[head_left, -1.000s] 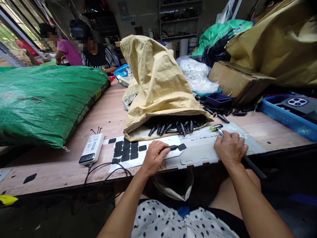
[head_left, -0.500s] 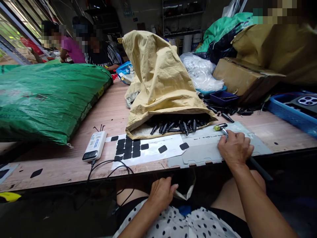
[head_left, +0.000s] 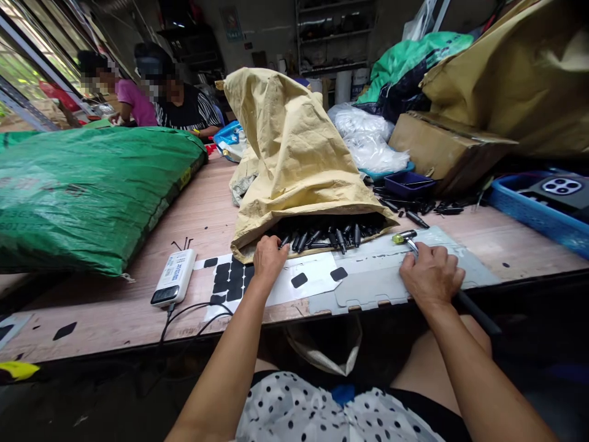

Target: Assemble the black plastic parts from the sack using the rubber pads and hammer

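Dim room (head_left: 262, 37), table (head_left: 202, 199): left hand (head_left: 269, 258) seemingly pinches black part (head_left: 284, 241), right hand (head_left: 432, 274) grips tool (head_left: 413, 247).

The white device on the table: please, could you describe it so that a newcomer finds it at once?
Start from the big green sack on the left side of the wooden table. Just right of its near corner, before the white sheet with black squares, lies the white device. Its dark glossy end panel and plugged-in black cable set it apart.

The green sack (head_left: 92, 196) is cut off by the left edge.
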The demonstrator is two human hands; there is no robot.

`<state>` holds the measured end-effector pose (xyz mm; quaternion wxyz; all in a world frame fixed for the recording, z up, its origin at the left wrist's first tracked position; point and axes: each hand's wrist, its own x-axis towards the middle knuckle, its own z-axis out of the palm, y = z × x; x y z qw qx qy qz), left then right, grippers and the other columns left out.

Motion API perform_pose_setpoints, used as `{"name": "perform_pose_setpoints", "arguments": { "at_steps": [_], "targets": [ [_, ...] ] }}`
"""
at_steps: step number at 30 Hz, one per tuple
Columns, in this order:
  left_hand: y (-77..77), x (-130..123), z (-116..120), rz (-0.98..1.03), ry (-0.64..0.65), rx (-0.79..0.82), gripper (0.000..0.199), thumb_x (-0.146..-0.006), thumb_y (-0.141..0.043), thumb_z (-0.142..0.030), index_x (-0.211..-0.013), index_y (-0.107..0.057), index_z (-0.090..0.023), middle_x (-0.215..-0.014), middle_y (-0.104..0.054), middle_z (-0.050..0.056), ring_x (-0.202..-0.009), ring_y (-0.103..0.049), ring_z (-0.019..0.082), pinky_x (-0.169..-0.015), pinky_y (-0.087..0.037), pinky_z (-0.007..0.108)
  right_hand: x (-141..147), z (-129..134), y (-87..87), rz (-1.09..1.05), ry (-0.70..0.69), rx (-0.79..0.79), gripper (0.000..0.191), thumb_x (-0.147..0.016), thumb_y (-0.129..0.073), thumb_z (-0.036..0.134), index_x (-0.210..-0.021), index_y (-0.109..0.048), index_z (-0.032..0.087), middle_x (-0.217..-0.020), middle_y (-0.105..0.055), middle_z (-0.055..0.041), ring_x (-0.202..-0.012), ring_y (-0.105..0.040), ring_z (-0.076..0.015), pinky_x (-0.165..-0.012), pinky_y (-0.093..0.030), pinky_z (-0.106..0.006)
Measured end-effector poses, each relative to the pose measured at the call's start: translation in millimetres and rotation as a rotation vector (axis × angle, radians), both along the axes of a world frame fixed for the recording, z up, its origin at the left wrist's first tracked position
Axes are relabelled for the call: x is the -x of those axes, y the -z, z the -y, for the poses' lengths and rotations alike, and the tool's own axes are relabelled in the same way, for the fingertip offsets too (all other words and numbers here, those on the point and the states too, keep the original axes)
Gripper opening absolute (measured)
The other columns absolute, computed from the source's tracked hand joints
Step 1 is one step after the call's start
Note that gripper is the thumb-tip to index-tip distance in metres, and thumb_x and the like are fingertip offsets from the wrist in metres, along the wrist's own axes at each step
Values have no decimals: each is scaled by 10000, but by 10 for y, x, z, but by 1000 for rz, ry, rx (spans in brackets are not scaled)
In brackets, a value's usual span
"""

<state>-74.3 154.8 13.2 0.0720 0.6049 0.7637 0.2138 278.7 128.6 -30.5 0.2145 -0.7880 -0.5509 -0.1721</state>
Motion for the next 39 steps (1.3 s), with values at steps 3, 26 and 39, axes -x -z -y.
{"name": "perform_pose_setpoints", "arguments": {
  "at_steps": [3, 26, 39],
  "targets": [
    [-12, 1, 153, 3, -19, -72, 175, -887, -642, -355, -935, -699, -197, -952, -660, 84, -938, -605, 262, -810, -466, 359, 7, -2, -16, -29, 3, 6, 402, -923, -487, 329, -1249, -652, 162, -1109, -588, -166, -1011, -495, -308, -759, -303, -402],
    [229, -419, 562, 293, 438, -46, 187, -784, -794, -333, -960, -765, -276, -889, -698, 7, -981, -563, 236, -881, -410, 365, 592, 531, -461, -532, -645, -99, 358, -990, -452, 303, -1269, -650, 195, -1161, -689, -115, -1046, -649, -234, -938, -518, -365],
    [300, -402, 548, 296, 437, -79, 180, -803, -790, -336, -981, -805, -310, -880, -694, 6, -926, -555, 213, -832, -408, 343, 1156, 764, -235, -269, -814, -2, 516, -946, -411, 60, -1356, -635, 279, -950, -648, -55, -902, -623, -188, -778, -510, -272]
  ]
}}
